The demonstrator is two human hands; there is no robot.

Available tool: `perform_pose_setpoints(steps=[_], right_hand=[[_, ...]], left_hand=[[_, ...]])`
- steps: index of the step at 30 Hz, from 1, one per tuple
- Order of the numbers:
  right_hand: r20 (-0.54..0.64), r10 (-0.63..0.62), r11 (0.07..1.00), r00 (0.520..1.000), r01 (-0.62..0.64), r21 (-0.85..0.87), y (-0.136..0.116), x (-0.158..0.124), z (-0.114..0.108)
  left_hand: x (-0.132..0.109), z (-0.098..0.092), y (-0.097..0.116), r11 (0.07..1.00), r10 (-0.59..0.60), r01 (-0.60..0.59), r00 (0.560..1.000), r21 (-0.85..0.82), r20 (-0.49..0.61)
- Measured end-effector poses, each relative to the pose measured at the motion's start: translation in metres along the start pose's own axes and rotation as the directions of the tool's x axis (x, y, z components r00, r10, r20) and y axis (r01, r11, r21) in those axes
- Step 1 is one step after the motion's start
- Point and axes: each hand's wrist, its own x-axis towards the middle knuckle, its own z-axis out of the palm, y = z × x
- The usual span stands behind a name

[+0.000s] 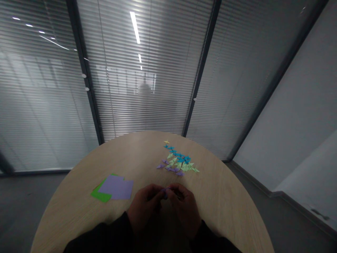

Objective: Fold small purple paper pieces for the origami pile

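Both hands meet over the near middle of a round wooden table. My left hand (pixel 147 203) is closed, thumb and fingers pinching a small folded piece of purple paper (pixel 165 190). From the other side my right hand (pixel 184 203) pinches the same piece. Most of the paper is hidden behind the fingers, so its folded shape is unclear. Beyond the hands lies a group of small folded paper figures, pointed like cranes: purple ones (pixel 172 169) nearest, then pale green ones (pixel 185 166), blue ones (pixel 180 155) and a single yellow one (pixel 166 142).
Left of my hands, flat purple paper sheets (pixel 113 186) overlap a green sheet (pixel 101 196). The round table (pixel 223 203) has its far edge close to glass panels with blinds (pixel 142 116). A white wall (pixel 297 123) stands to the right.
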Motion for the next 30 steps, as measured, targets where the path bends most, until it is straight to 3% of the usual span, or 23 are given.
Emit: perform_pose_setpoints(steps=[11, 16, 22, 27, 30], right_hand=[[-0.029, -0.037, 0.988, 0.999, 0.032, -0.151, 0.0005, 0.0003, -0.001], [-0.021, -0.065, 0.992, 0.998, 0.062, -0.11, -0.0047, -0.0018, 0.0008], [-0.102, -0.053, 0.997, 0.993, 0.046, -0.065, -0.0039, 0.0033, -0.0035], [0.023, -0.058, 0.995, 0.998, 0.06, -0.074, -0.0056, 0.0042, -0.0062], [0.018, -0.069, 0.994, 0.997, 0.07, -0.083, -0.0071, 0.0026, -0.0053]], left_hand=[[-0.0009, -0.0012, -0.0001, 1.0, 0.003, -0.003, 1.0, 0.008, 0.002], [0.0007, -0.0012, -0.0022, 1.0, 0.005, -0.005, 1.0, 0.006, 0.011], [0.0019, -0.0025, -0.0045, 1.0, -0.005, 0.005, 1.0, 0.004, -0.003], [0.0024, -0.0026, -0.0057, 1.0, -0.005, 0.004, 1.0, -0.011, -0.009], [0.0024, -0.0014, -0.0057, 1.0, 0.007, -0.006, 1.0, -0.027, 0.014]])
